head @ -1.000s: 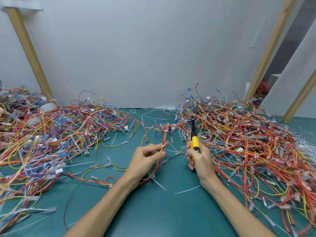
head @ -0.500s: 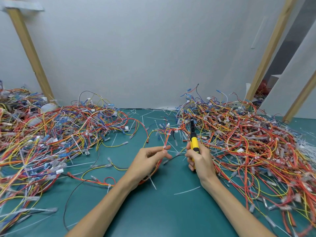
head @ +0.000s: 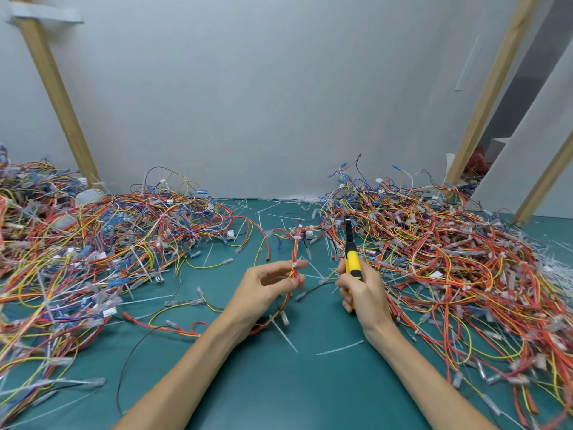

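**Orange wires [head: 293,276] pinched in your left hand [head: 266,290], yellow cutters [head: 352,263] in your right hand [head: 364,294]**

Your left hand sits over the middle of the green table [head: 279,389], a little nearer the front edge than the back. Its thumb and forefinger pinch a thin bunch of orange and yellow wires right at a white tie [head: 294,264], and the other fingers curl loosely beneath. From that pinch the wires rise towards the back edge and arch over to the right heap [head: 449,262]. Their lower end trails under your palm to a clear plug [head: 284,318] lying on the table.

Your right hand is just beside the left, apart from it. All its fingers are wrapped round the yellow handles of the cutters. The black nose points up and away towards the back edge, clear of the wires you hold. Whether the blades are parted or closed you cannot tell from here.

A second tangle, the left heap [head: 108,243], covers the left side of the table out to its edge. White offcuts [head: 339,348] lie scattered on the bare strip between the heaps.
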Available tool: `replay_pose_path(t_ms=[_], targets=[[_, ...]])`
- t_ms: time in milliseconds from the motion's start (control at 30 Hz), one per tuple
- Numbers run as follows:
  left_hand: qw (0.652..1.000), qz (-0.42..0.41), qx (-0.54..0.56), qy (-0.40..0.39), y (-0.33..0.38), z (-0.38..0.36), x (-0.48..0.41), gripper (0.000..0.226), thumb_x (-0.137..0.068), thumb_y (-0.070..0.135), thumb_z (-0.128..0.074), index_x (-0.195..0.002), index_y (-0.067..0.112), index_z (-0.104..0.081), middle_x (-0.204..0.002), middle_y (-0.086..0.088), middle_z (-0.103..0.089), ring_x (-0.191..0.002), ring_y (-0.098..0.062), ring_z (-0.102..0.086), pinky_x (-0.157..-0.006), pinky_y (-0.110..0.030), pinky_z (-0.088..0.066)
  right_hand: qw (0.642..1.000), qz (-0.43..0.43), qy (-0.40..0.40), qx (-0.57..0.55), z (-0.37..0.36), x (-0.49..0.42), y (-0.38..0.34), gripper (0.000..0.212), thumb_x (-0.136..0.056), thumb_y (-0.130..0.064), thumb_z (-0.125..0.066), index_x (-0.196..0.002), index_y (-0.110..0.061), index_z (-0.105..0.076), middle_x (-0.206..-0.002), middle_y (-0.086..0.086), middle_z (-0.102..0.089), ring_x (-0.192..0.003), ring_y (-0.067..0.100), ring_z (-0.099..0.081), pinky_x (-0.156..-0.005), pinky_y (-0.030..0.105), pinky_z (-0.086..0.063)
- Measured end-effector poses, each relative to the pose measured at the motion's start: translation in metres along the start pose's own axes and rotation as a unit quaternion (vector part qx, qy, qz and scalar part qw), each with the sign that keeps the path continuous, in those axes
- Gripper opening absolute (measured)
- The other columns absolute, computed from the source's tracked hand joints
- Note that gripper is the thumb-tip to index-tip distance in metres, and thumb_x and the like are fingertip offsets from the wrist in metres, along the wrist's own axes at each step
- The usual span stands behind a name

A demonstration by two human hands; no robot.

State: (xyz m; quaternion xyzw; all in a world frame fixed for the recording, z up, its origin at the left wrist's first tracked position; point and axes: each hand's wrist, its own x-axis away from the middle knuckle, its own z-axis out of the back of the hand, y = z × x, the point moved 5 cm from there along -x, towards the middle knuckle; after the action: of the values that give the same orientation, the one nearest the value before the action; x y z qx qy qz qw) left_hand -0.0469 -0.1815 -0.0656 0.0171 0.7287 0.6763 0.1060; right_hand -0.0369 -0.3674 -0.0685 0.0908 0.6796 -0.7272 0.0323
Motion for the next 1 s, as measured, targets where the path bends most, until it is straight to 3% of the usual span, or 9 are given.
replay_pose_path(t_ms=[200,433,767,1000], targets=[[1.000,0.000,0.015,0.012,-0.0001,0.0008,0.0014,0.026,-0.085,-0.006,-0.065,-0.108,0.006,-0.071,-0.089,-0.002,-0.071,-0.076,-0.017,-0.071,-0.075,-0.018,-0.051,0.999,0.019,0.001,0.036,-0.0003,-0.0005,-0.0010,0.009,-0.065,-0.017,-0.056,-0.073,-0.019,-0.054,-0.057,-0.002,-0.039,-0.049,0.017,-0.031,-0.045,0.030,-0.026],[1.000,0.006,0.000,0.021,0.0014,0.0000,0.0024,0.020,-0.084,-0.001,-0.069,-0.103,0.002,-0.072,-0.084,0.013,-0.072,-0.077,-0.016,-0.070,-0.072,-0.014,-0.050,0.998,0.026,-0.001,0.051,-0.0004,-0.0010,-0.0008,0.009,-0.064,-0.019,-0.056,-0.073,-0.020,-0.055,-0.055,-0.004,-0.040,-0.049,0.016,-0.033,-0.045,0.029,-0.027],[0.999,0.011,0.001,0.043,-0.0022,0.0002,0.0034,0.021,-0.084,0.009,-0.073,-0.104,0.016,-0.076,-0.076,-0.001,-0.067,-0.067,-0.011,-0.066,-0.069,-0.012,-0.048,0.992,0.059,0.004,0.110,-0.0005,-0.0022,-0.0002,0.016,-0.061,-0.029,-0.058,-0.076,-0.022,-0.056,-0.056,-0.006,-0.043,-0.055,0.021,-0.038,-0.059,0.039,-0.031],[0.999,0.021,0.004,0.026,-0.0031,-0.0035,0.0031,0.028,-0.086,0.002,-0.069,-0.113,0.011,-0.072,-0.092,-0.002,-0.071,-0.074,-0.008,-0.068,-0.075,-0.015,-0.052,0.992,0.057,0.002,0.117,-0.0008,-0.0017,-0.0013,0.018,-0.062,-0.030,-0.058,-0.076,-0.020,-0.056,-0.056,-0.003,-0.042,-0.054,0.022,-0.037,-0.059,0.040,-0.032]])
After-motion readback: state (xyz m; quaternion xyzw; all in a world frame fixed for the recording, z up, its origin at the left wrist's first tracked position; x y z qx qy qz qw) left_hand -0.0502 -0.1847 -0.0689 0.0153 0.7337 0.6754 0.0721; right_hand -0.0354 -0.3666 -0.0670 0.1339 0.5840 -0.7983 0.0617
